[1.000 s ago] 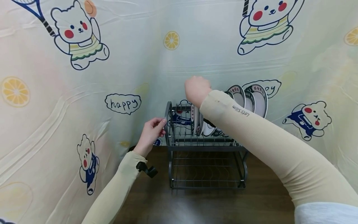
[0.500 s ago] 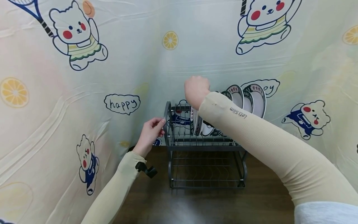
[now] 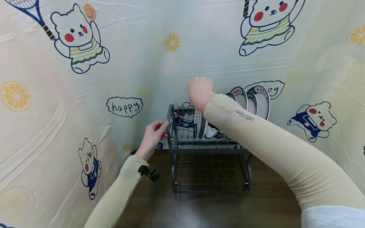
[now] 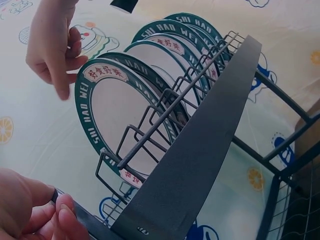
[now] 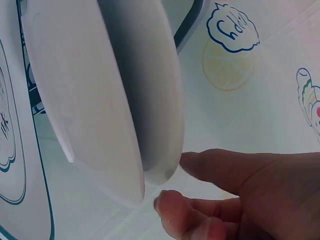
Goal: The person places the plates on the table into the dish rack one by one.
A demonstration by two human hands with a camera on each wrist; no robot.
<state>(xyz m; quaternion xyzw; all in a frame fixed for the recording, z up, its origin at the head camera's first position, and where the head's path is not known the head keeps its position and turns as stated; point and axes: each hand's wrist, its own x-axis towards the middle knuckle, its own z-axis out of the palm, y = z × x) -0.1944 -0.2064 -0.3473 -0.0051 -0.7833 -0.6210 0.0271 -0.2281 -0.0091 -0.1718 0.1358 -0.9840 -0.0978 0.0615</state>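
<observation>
In the head view, my left hand (image 3: 154,134) is at the left end of a dark metal dish rack (image 3: 209,150). The left wrist view shows its thumb and fingers pinching the edge of the rack's side panel (image 4: 192,150). My right hand (image 3: 201,91) reaches over the rack's back, its fingers hidden from above. In the right wrist view, its thumb and loosely bent fingers (image 5: 172,205) surround the rim of the end plate (image 5: 160,100), with gaps showing and no clear grip. That green-rimmed plate (image 4: 125,115) stands upright in the slots.
Several more lettered plates (image 3: 260,101) stand upright along the rack's right side. Below is a lower wire shelf (image 3: 209,175) over a dark wooden floor (image 3: 194,209). A printed cloth (image 3: 142,63) with bears and orange slices hangs behind.
The view has shifted slightly. Both hands, the rack and the plates keep their places.
</observation>
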